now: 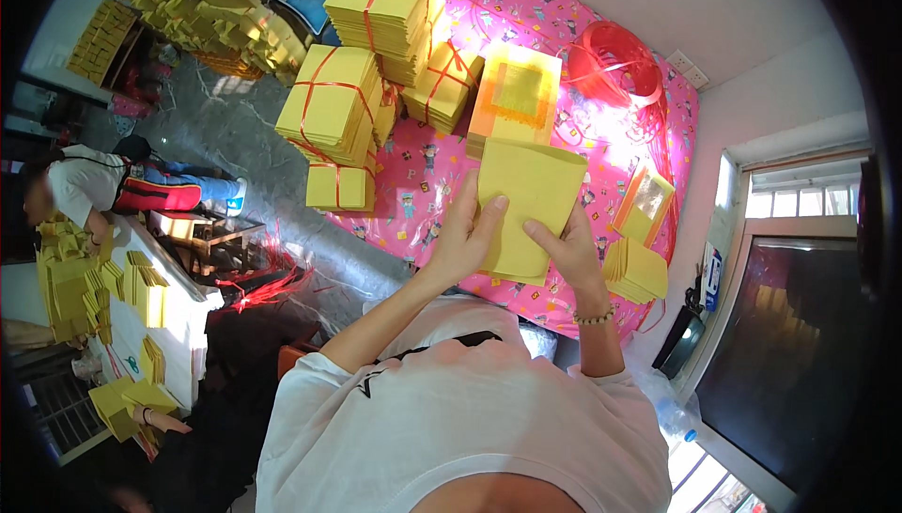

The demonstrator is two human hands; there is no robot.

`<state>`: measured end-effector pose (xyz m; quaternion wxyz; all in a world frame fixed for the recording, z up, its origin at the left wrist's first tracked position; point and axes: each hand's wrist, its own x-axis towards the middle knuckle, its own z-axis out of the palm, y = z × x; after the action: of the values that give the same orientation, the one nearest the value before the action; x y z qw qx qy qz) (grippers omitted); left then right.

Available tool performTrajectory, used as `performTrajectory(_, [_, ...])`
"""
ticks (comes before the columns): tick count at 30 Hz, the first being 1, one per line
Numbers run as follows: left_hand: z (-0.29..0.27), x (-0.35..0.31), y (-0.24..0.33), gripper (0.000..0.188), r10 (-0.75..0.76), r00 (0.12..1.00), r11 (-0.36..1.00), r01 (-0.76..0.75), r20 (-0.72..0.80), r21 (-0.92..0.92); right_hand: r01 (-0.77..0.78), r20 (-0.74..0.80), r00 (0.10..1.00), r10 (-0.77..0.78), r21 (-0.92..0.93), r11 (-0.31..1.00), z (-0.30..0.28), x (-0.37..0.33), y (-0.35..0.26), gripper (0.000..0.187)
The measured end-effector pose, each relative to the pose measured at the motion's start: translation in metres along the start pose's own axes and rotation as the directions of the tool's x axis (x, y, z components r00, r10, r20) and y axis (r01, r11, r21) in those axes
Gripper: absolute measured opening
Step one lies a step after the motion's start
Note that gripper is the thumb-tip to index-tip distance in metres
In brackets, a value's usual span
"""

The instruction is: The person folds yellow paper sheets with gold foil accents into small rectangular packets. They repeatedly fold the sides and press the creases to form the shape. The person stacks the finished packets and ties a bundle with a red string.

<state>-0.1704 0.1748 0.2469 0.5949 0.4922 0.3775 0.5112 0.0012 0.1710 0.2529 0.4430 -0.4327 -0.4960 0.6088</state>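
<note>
Both my hands hold a sheaf of yellow paper (pixel 531 184) over the table, its upper edge curled over. My left hand (pixel 467 239) grips the left side, with the thumb lying on the front face. On the lower right side is my right hand (pixel 571 252), thumb also on the front and a bead bracelet at the wrist. The fingers behind the paper are hidden. Just beyond it lies a stack of paper with an orange-printed top sheet (pixel 515 90). Fanned yellow sheets (pixel 635 271) and a smaller orange-edged stack (pixel 645 203) rest right of my right hand.
Bundles of yellow paper tied with red strap (pixel 331 100) stand at the left of the pink patterned table cover (pixel 399 203). A red strap coil (pixel 615 64) lies at the back right. Far left, a person in white (pixel 89 184) and another person's hand (pixel 162 419) work at a white table (pixel 183 325).
</note>
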Motion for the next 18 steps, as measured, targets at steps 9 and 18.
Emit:
performTrajectory(9, [0.007,-0.005,0.001,0.030,0.123,0.992,0.982,-0.119,-0.022,0.144,0.037,-0.154,0.987,-0.046,-0.058,0.998,0.007,-0.017,-0.007,0.032])
performTrajectory(18, [0.006,-0.003,0.000,0.033,0.040,0.998,0.998,-0.038,0.042,-0.049,0.049,-0.205,0.976,-0.068,-0.095,0.994,0.011,-0.021,-0.005,0.030])
